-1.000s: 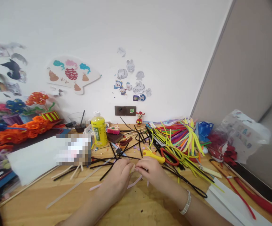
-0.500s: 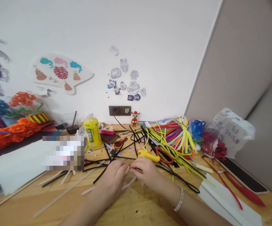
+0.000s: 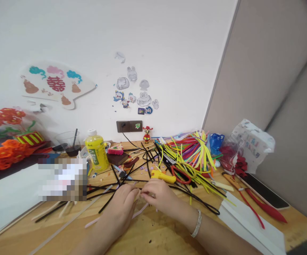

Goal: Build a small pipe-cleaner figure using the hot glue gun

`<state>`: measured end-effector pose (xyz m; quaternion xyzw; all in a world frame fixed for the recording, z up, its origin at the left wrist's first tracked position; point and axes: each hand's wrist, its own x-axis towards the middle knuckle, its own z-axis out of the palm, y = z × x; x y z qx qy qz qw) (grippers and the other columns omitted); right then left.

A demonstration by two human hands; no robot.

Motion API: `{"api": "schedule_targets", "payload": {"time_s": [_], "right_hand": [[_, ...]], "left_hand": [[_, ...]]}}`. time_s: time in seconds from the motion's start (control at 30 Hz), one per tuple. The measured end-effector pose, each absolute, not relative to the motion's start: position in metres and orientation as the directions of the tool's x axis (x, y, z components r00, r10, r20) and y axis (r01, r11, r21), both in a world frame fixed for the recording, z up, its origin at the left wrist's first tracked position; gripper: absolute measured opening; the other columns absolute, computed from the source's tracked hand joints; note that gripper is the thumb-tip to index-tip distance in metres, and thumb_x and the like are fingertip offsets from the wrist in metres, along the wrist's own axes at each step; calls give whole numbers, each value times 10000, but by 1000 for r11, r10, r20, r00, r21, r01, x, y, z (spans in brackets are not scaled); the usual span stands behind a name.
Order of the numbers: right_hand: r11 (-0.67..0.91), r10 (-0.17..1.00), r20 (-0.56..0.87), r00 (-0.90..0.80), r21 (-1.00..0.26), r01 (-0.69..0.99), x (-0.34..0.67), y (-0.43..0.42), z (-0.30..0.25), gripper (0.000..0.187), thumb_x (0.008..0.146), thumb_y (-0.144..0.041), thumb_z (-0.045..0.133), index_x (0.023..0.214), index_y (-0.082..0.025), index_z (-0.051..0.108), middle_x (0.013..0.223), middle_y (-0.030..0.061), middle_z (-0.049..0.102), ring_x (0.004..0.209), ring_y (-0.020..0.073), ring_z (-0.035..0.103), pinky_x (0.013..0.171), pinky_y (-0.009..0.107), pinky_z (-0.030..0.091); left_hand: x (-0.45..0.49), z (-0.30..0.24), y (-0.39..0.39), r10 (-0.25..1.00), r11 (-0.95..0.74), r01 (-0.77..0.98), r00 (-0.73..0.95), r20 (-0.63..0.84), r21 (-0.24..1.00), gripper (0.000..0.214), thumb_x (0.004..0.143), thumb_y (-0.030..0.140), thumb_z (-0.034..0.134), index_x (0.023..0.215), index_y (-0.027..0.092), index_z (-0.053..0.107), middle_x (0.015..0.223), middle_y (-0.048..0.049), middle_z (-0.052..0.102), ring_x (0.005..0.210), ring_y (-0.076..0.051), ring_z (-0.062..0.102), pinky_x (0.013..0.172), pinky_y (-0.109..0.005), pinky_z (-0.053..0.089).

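My left hand (image 3: 121,209) and my right hand (image 3: 158,196) meet at the middle of a wooden desk (image 3: 158,237), fingertips pinched together on a pale pink pipe cleaner (image 3: 140,211) that trails to the lower left beneath my left hand. Both hands are closed in a pinch. A silver bracelet (image 3: 196,224) is on my right wrist. Black pipe cleaners (image 3: 111,187) lie scattered just beyond my fingers.
A yellow glue gun (image 3: 162,176) and red-handled scissors (image 3: 181,174) lie past my right hand. Behind them is a heap of coloured pipe cleaners (image 3: 193,150). A yellow bottle (image 3: 96,154), white sheets (image 3: 249,226), plastic bags (image 3: 246,145) and orange flowers (image 3: 7,156) ring the desk.
The view has swung to the right, so everything has drifted left in the picture. My hands keep the same pinch on the pink pipe cleaner.
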<state>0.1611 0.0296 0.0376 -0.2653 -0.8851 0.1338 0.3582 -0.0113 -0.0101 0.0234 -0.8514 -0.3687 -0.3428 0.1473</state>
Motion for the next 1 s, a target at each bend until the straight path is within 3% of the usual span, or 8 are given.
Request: {"api": "schedule_targets", "payload": {"time_s": [0.43, 1.0], "right_hand": [[824, 566, 540, -622, -394, 408, 159, 36, 28, 113, 814, -178, 570, 768, -166, 673, 721, 26, 666, 690, 137, 581, 672, 229, 435], [836, 549, 550, -629, -360, 415, 159, 36, 28, 134, 828, -185, 555, 765, -164, 671, 713, 30, 665, 684, 138, 581, 667, 228, 442]], "left_hand": [[-18, 11, -5, 524, -642, 765, 474, 708, -37, 210, 843, 119, 409, 998, 144, 548, 920, -128, 626, 879, -218, 592, 747, -335, 510], [-20, 8, -2, 491, -662, 747, 485, 724, -52, 224, 851, 120, 383, 989, 146, 558, 890, -118, 643, 841, -210, 606, 738, -329, 510]]}}
